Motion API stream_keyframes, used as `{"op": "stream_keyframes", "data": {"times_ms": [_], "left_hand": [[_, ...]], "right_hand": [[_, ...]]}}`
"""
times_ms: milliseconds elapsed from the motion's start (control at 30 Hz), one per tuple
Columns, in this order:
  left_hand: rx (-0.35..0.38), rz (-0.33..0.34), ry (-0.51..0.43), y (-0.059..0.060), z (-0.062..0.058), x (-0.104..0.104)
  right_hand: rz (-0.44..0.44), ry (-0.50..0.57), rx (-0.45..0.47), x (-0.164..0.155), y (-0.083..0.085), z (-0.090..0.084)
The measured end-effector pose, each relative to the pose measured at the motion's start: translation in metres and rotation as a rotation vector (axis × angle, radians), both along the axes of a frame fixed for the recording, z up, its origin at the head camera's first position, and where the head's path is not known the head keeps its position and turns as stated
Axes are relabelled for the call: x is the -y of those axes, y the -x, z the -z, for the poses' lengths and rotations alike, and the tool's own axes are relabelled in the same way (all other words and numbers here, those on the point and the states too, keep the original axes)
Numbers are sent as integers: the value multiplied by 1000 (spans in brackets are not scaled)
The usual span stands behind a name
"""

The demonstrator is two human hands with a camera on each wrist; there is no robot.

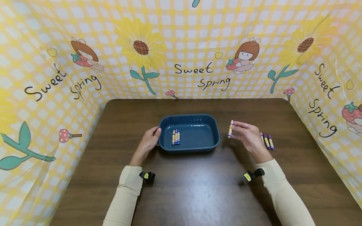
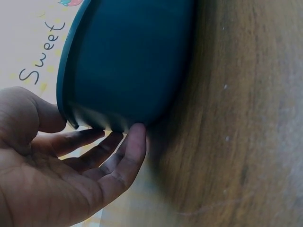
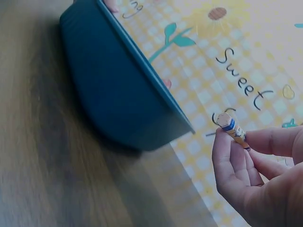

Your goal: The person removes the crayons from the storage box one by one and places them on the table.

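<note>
Yellow gingham backdrop (image 1: 181, 37) reading "Sweet Spring", right hand (image 1: 249, 136) pinching crayon (image 1: 230, 129), left hand (image 1: 148, 142) spread against blue tray (image 1: 216, 138)

Seven crayons (image 1: 176, 137), one blue tray (image 1: 215, 131), two hands (image 1: 147, 142).

Upright crayon (image 1: 230, 129) beside blue tray (image 1: 211, 126)

"Sweet Spring" is printed in black script several times across the yellow checked backdrop cloth (image 1: 198, 40)
</note>
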State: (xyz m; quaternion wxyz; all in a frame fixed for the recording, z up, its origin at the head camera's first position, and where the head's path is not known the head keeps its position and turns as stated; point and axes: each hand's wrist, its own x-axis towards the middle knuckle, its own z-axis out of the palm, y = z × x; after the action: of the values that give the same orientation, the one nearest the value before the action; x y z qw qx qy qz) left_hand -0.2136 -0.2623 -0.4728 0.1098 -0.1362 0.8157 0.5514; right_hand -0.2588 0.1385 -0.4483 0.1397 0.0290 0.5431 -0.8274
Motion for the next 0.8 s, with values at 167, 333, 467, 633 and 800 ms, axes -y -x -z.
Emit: {"op": "stream_keyframes", "data": {"times_ms": [167,333,467,633,800], "left_hand": [[16,4,-3,0,0,0],[26,2,-2,1,0,-1],[27,6,3,1,0,-3],[34,19,9,2,-1,-1],[0,21,33,4,1,-2]], "right_hand": [[25,-13,9,-14,-1,5],[31,-25,22,-30,-1,9],[37,-15,35,-47,-3,13],[50,-1,67,-64,-3,15],[75,-1,79,-84,-1,16]]}}
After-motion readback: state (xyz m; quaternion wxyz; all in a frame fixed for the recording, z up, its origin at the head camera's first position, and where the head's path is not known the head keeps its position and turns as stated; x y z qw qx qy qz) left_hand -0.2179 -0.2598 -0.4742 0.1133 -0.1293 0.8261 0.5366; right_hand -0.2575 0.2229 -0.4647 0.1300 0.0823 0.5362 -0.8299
